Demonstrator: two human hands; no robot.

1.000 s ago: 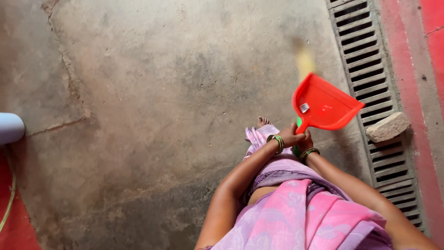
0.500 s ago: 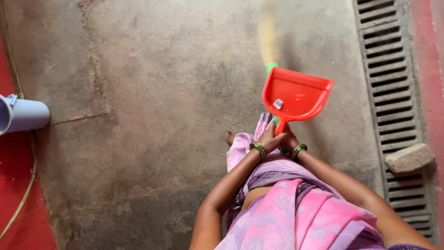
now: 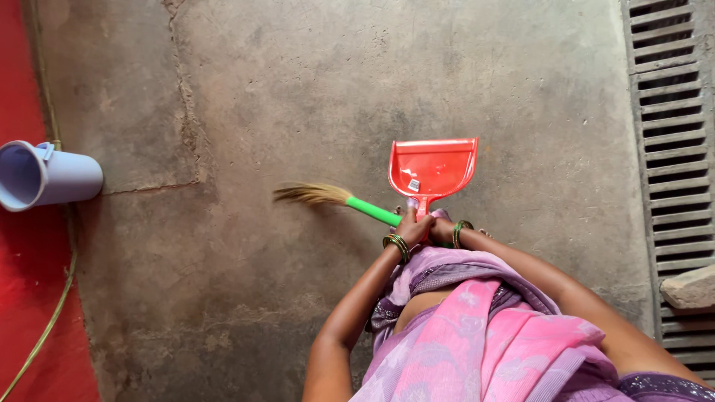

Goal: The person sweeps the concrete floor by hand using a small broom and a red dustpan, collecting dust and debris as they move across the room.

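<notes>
Hands (image 3: 426, 229) grip red dustpan (image 3: 433, 166) and broom (image 3: 339, 199).

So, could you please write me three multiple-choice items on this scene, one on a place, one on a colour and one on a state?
1. Where does the pale lilac plastic bucket lie?
A. At the left edge of the concrete floor
B. On the metal drain grate
C. Inside the dustpan

2. What colour is the handle of the straw-bristled hand broom?
A. Blue
B. Green
C. White

3. How is the red plastic dustpan?
A. Lying face down on the floor
B. Hanging from a wall hook
C. Held by its handle, with its open pan facing up

Answers: 1 A, the bucket lies on its side at the far left. 2 B, a bright green shaft runs from the bristles to the hands. 3 C, the left hand and right hand meet at the handle and the pan's inside shows.
</notes>
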